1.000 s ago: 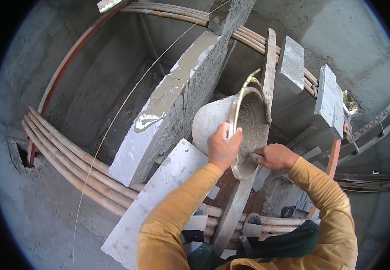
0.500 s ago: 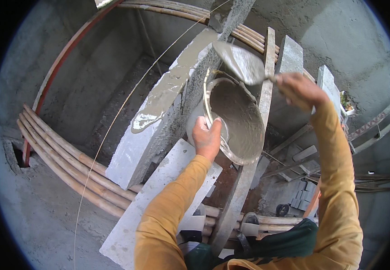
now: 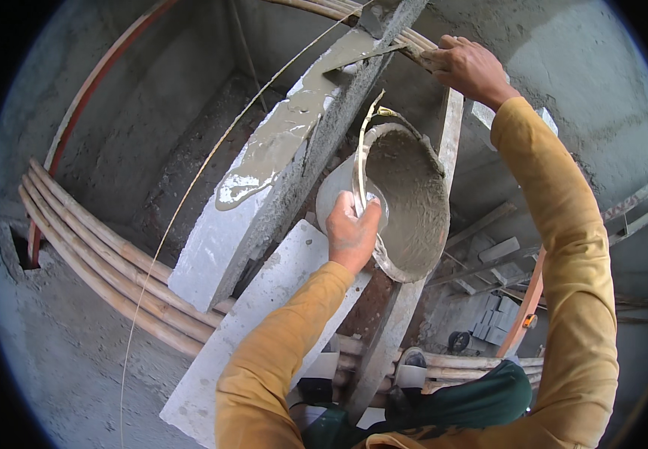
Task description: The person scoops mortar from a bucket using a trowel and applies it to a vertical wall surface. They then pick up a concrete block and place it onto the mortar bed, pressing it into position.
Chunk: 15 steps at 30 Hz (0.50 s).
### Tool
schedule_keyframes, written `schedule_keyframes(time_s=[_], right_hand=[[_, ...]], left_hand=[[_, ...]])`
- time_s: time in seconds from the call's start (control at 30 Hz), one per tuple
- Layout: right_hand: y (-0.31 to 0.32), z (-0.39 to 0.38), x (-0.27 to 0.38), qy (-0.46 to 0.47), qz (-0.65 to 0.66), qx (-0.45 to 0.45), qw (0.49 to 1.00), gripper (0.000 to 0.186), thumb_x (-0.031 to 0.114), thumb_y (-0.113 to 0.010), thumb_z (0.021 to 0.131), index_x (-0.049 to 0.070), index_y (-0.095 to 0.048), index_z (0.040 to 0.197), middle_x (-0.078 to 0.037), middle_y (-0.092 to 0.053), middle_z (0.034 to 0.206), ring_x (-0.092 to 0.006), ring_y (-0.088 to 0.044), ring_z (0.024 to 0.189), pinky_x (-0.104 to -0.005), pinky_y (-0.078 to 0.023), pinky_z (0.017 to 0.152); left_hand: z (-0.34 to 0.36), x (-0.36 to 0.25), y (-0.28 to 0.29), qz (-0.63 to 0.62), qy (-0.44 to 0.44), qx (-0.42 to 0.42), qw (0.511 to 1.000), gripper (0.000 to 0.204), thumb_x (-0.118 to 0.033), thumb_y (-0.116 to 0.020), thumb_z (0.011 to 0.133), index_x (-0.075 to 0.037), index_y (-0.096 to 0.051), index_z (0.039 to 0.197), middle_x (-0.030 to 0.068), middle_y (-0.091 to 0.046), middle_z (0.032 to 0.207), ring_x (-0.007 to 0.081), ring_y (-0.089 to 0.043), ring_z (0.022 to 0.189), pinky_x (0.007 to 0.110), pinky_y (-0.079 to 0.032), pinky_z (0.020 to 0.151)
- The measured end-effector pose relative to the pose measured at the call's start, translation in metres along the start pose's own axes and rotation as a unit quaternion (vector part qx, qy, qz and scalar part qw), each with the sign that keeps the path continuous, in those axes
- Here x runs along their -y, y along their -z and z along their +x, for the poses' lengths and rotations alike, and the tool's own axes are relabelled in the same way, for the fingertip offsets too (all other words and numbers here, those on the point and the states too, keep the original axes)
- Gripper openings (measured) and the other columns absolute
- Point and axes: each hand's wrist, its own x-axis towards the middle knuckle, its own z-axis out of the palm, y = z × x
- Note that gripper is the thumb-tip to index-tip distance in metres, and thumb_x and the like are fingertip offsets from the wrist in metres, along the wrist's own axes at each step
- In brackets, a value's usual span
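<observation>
My left hand (image 3: 354, 232) is closed on the rim and rope-like handle of a mortar-caked bucket (image 3: 335, 187), which is tilted and has wet grey mortar (image 3: 406, 202) inside. Farther off, my right hand (image 3: 472, 69) grips a trowel (image 3: 373, 55), seen nearly edge-on. Its blade meets the mortar layer (image 3: 286, 127) on top of a pale block wall (image 3: 208, 236). That layer thins out toward the near end, where bare white block shows.
A taut string (image 3: 182, 206) runs along the wall's left side. Bamboo poles (image 3: 114, 243) cross below the wall. A loose pale block (image 3: 264, 322) lies by my left forearm. A wooden plank (image 3: 391, 329) passes under the bucket. Lower ground with stacked blocks (image 3: 496, 318) shows at right.
My right hand has swung the trowel from above the bucket to the far left, down onto the wall top. My left hand still holds the bucket, which sits slightly further right in view.
</observation>
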Motion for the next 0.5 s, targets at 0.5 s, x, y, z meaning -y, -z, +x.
schedule_keyframes(time_s=[0.5], right_hand=[[-0.013,-0.019,0.027,-0.013,0.112,-0.007,0.994,0.036,0.024,-0.063,0.084,0.020,-0.065,0.119,-0.008,-0.060,0.102,-0.0293,-0.061,0.094,-0.0419,-0.049,0.082]], left_hand=[[0.002,0.005,0.001,0.004,-0.014,-0.001,1.000,0.026,-0.015,-0.065,0.085,-0.003,-0.045,0.075,0.0035,-0.049,0.067,0.0109,-0.044,0.063,0.031,-0.039,0.057]])
